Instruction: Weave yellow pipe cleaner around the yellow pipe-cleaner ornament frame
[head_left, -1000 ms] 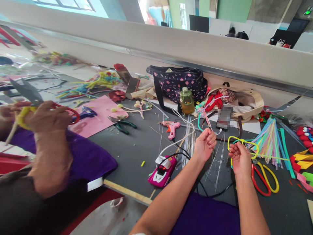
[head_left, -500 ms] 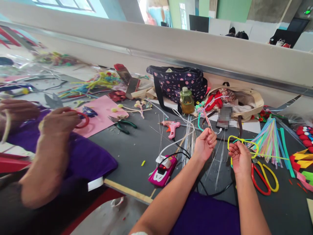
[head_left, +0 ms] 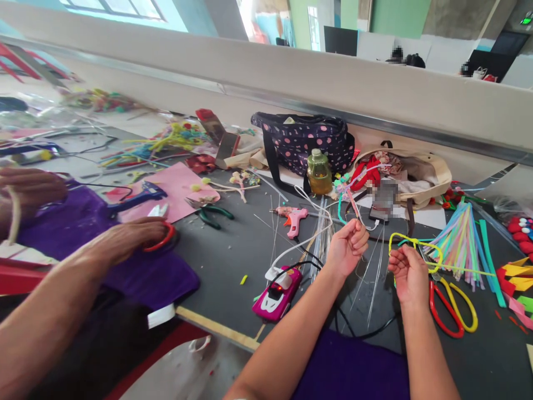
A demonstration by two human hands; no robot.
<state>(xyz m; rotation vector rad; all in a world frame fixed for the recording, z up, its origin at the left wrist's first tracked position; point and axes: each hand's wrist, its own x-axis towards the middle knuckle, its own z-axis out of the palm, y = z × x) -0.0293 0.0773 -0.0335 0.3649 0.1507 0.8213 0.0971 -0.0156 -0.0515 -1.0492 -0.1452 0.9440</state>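
Observation:
My left hand [head_left: 348, 248] is closed above the dark table, fingers curled in; what it pinches, if anything, is hidden. Close to its right, my right hand [head_left: 410, 273] grips a yellow pipe cleaner [head_left: 442, 256] bent into loops, with a straight end sticking out to the right. Under and beside that hand lie scissors [head_left: 446, 307] with one red and one yellow handle. Behind the left hand, a pink and green pipe-cleaner piece [head_left: 353, 203] rests near a phone [head_left: 381, 210].
A co-worker's hand [head_left: 129, 241] at left holds red-handled scissors [head_left: 162, 238] over purple cloth [head_left: 175, 278]. Around lie a pink glue gun [head_left: 295, 220], pliers [head_left: 211, 214], a magenta car-shaped device [head_left: 278, 294], a bottle [head_left: 319, 172], a pastel pipe-cleaner bundle [head_left: 457, 241] and bags [head_left: 303, 139].
The co-worker's hand has moved right and down with the red-handled scissors, uncovering a blue glue gun on the pink sheet. My hands have hardly moved.

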